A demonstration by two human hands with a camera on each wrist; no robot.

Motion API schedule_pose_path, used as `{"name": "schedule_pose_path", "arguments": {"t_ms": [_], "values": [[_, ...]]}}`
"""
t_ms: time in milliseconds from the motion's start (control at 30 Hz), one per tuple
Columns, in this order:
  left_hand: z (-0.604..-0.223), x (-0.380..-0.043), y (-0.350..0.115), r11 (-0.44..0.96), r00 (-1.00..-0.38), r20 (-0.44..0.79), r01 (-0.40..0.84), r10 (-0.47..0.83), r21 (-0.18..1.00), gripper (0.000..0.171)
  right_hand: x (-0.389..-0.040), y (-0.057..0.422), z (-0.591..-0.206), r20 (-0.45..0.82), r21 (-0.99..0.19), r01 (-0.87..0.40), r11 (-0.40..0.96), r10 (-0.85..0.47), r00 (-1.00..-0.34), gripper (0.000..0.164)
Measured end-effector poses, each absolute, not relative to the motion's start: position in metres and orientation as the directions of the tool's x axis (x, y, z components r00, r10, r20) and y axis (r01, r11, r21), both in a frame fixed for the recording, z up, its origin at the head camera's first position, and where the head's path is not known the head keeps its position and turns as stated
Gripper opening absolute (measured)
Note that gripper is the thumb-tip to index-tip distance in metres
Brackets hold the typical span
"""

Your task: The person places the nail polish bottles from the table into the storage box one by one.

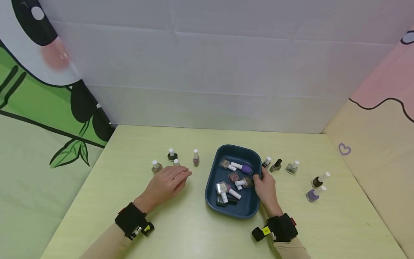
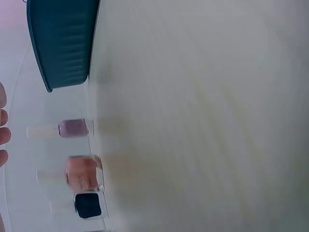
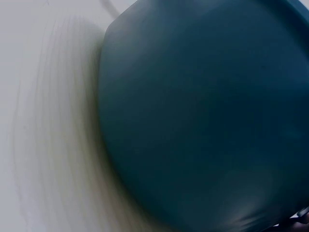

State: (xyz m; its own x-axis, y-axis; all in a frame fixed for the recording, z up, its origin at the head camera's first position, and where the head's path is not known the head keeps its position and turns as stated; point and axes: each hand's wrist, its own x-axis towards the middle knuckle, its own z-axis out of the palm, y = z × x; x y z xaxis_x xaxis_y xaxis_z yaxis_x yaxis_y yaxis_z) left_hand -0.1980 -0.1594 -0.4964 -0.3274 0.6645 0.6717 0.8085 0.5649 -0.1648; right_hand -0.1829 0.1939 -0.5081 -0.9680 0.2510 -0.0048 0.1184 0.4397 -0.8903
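Note:
A dark blue plastic tray (image 1: 240, 212) holds several nail polish bottles with white or black caps. My right hand (image 1: 266, 189) grips its right rim, thumb over the edge; in the right wrist view the tray's side (image 3: 203, 116) fills most of the picture. My left hand (image 1: 168, 185) is left of the tray, holding nothing, fingers loosely bent and close to a group of upright bottles. The left wrist view has a mauve bottle (image 2: 73, 128), a pink bottle (image 2: 82, 173) and a dark bottle (image 2: 88, 205) in a row, with fingertips (image 2: 4, 135) at the left edge.
Right of the tray stand more bottles, among them a black-capped bottle (image 1: 276, 165), a clear bottle (image 1: 292, 168) and a purple bottle (image 1: 313, 195). A pale wooden table (image 1: 194, 233) lies under everything, with a hanging cloth (image 1: 207, 72) behind it.

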Motion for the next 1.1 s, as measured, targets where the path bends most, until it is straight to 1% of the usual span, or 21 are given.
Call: {"name": "schedule_pose_path", "arguments": {"t_ms": [167, 233, 300, 367, 400, 500, 567, 800, 867, 933, 1033, 1100], "values": [[-0.495, -0.201, -0.172, 0.602, -0.355, 0.678, 0.781, 0.644, -0.163, 0.034, -0.183, 0.194, -0.508, -0.003, -0.894, 0.115, 0.434, 0.250, -0.968, 0.049], [-0.493, -0.203, -0.177, 0.620, -0.370, 0.688, 0.770, 0.624, -0.149, 0.025, -0.183, 0.193, -0.509, 0.000, -0.892, 0.113, 0.437, 0.251, -0.968, 0.049], [-0.492, -0.205, -0.183, 0.644, -0.398, 0.692, 0.754, 0.602, -0.126, 0.021, -0.183, 0.193, -0.508, 0.002, -0.891, 0.113, 0.440, 0.252, -0.968, 0.049], [-0.492, -0.207, -0.188, 0.674, -0.445, 0.686, 0.733, 0.576, -0.090, 0.027, -0.183, 0.193, -0.508, 0.001, -0.890, 0.115, 0.441, 0.254, -0.967, 0.049], [-0.492, -0.207, -0.191, 0.692, -0.473, 0.680, 0.719, 0.561, -0.070, 0.033, -0.183, 0.193, -0.508, 0.000, -0.890, 0.116, 0.441, 0.255, -0.967, 0.049], [-0.492, -0.209, -0.199, 0.751, -0.567, 0.647, 0.660, 0.510, -0.014, 0.047, -0.182, 0.193, -0.507, -0.005, -0.888, 0.122, 0.443, 0.257, -0.966, 0.049], [-0.493, -0.209, -0.202, 0.783, -0.615, 0.631, 0.622, 0.472, 0.020, 0.051, -0.182, 0.193, -0.508, -0.008, -0.888, 0.125, 0.442, 0.258, -0.966, 0.050], [-0.496, -0.210, -0.211, 0.856, -0.737, 0.587, 0.499, 0.335, 0.138, 0.061, -0.183, 0.193, -0.508, -0.007, -0.889, 0.125, 0.441, 0.259, -0.966, 0.049], [-0.495, -0.209, -0.212, 0.871, -0.787, 0.550, 0.449, 0.279, 0.201, 0.064, -0.183, 0.193, -0.508, -0.009, -0.889, 0.126, 0.439, 0.259, -0.966, 0.049], [-0.495, -0.207, -0.212, 0.876, -0.849, 0.483, 0.386, 0.214, 0.289, 0.068, -0.183, 0.193, -0.508, -0.015, -0.891, 0.130, 0.435, 0.258, -0.966, 0.049], [-0.493, -0.204, -0.212, 0.868, -0.936, 0.332, 0.261, 0.120, 0.422, 0.073, -0.183, 0.193, -0.508, -0.020, -0.892, 0.134, 0.431, 0.258, -0.966, 0.049], [-0.491, -0.202, -0.212, 0.861, -0.969, 0.235, 0.185, 0.079, 0.474, 0.074, -0.183, 0.193, -0.508, -0.022, -0.893, 0.135, 0.430, 0.258, -0.966, 0.049]]}}
